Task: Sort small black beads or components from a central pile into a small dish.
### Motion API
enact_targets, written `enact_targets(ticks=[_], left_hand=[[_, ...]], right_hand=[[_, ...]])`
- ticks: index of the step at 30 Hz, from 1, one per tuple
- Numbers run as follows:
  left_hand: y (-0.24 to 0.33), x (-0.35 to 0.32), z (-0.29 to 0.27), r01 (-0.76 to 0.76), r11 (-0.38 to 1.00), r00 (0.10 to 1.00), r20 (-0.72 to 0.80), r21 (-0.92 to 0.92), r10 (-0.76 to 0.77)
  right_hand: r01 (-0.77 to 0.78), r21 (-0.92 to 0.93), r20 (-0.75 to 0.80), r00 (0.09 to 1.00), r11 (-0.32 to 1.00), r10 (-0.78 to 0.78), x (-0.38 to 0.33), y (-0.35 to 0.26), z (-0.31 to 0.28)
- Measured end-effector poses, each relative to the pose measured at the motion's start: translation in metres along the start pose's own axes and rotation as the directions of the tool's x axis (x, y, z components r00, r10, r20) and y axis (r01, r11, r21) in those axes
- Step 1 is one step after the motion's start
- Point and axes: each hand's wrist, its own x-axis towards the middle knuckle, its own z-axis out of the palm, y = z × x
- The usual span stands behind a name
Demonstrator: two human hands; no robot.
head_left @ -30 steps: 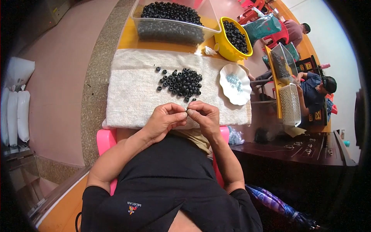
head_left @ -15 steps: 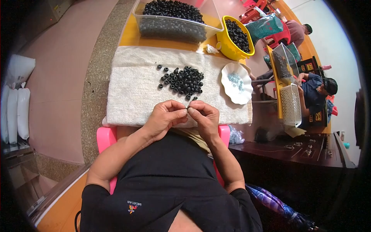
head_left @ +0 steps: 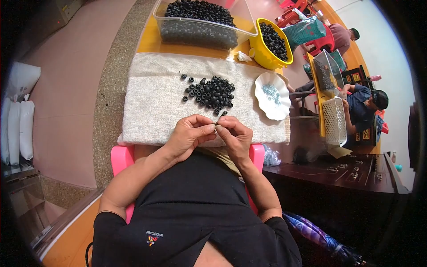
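My left hand [head_left: 191,134] and my right hand [head_left: 235,135] meet at the near edge of a white towel [head_left: 151,102]. Thumbs and forefingers of both are pinched together on a small dark piece [head_left: 216,124], mostly hidden by the fingertips. Just beyond my fingers lies a loose pile of small black round parts [head_left: 211,93] with holes in them, a few scattered to its left. Right of the pile, a white scalloped dish [head_left: 282,107] holds small pale blue-grey bits.
Behind the towel stand a clear plastic bin [head_left: 247,24] and a yellow basket [head_left: 259,53], both filled with black parts. A crumpled white tissue [head_left: 243,56] lies between them. To the right, a person [head_left: 360,104] works beside a white perforated basket [head_left: 333,122]. A folded umbrella [head_left: 318,233] lies lower right.
My fingertips have shifted very slightly around the small dark piece, less of which now shows. The pile, the dish and the containers stay where they were.
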Motion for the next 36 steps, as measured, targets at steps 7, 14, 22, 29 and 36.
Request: enact_targets(ticks=[7, 14, 22, 29, 36], left_hand=[[0.0, 0.001, -0.001, -0.004, 1.0, 1.0, -0.006, -0.028, 0.003], [-0.002, 0.002, -0.002, -0.014, 0.999, 1.0, -0.006, -0.04, 0.014], [-0.002, 0.002, 0.0, -0.017, 0.999, 0.999, -0.03, -0.044, 0.016], [0.0, 0.0, 0.001, -0.004, 1.0, 0.999, -0.042, -0.021, 0.003], [-0.001, 0.001, 0.002, -0.02, 1.0, 0.998, -0.052, -0.018, 0.019]], right_hand=[[0.028, 0.044, -0.035, 0.999, 0.999, -0.027, -0.003, 0.006, 0.006], [0.194, -0.126, -0.003, 0.981, 0.973, -0.196, -0.006, 0.014, 0.004], [0.15, -0.074, -0.042, 0.987, 0.986, -0.153, -0.007, 0.014, 0.008], [0.498, -0.526, 0.129, 0.848, 0.69, -0.514, 0.002, 0.005, 0.006], [0.629, -0.65, 0.259, 0.711, 0.426, -0.654, 0.006, 0.001, 0.007]])
